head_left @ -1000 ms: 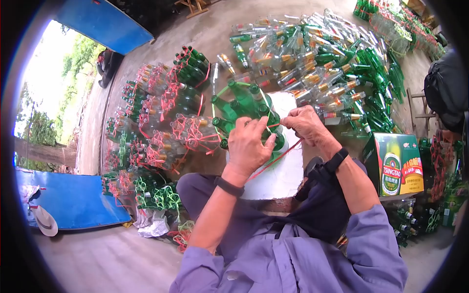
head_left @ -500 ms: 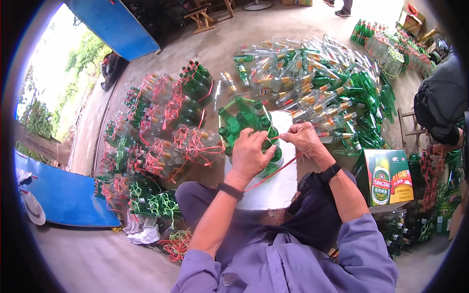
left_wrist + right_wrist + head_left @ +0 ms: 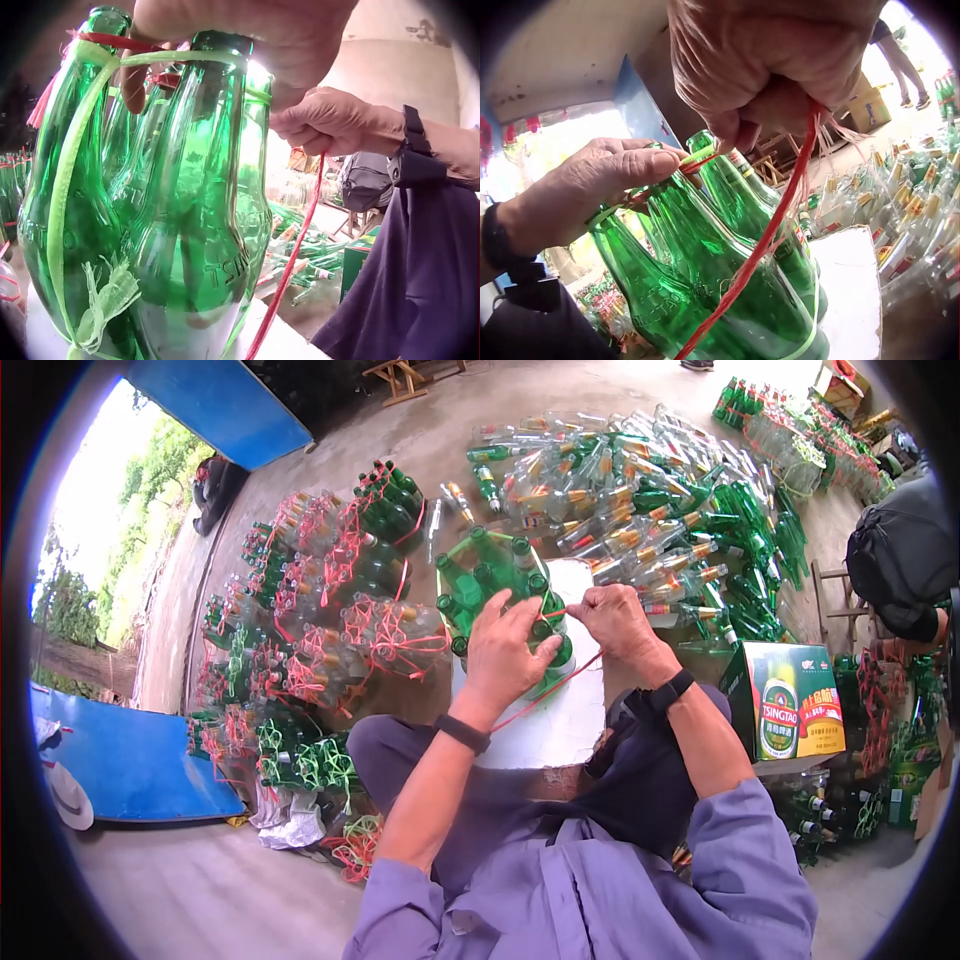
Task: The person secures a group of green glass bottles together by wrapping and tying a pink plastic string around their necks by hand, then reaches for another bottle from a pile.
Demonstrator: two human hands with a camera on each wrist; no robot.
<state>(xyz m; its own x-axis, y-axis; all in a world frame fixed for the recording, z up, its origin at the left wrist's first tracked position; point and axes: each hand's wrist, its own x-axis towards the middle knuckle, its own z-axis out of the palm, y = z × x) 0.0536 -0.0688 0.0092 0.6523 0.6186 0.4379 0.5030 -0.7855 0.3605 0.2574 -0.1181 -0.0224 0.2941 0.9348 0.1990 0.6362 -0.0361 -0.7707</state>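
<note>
Bottles (image 3: 490, 577) higher in view, under fingers (image 3: 519, 624)

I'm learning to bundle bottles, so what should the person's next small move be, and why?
Probably a short, steady pull by the right hand to snug the red twine: that hand pinches it, it runs across to the necks of the green bottles, and the left hand is there to steady them.

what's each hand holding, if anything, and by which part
The right hand grips the red string beside the green bottles, a length hanging below. The left hand lies among their necks; any grip can't be told.
</note>
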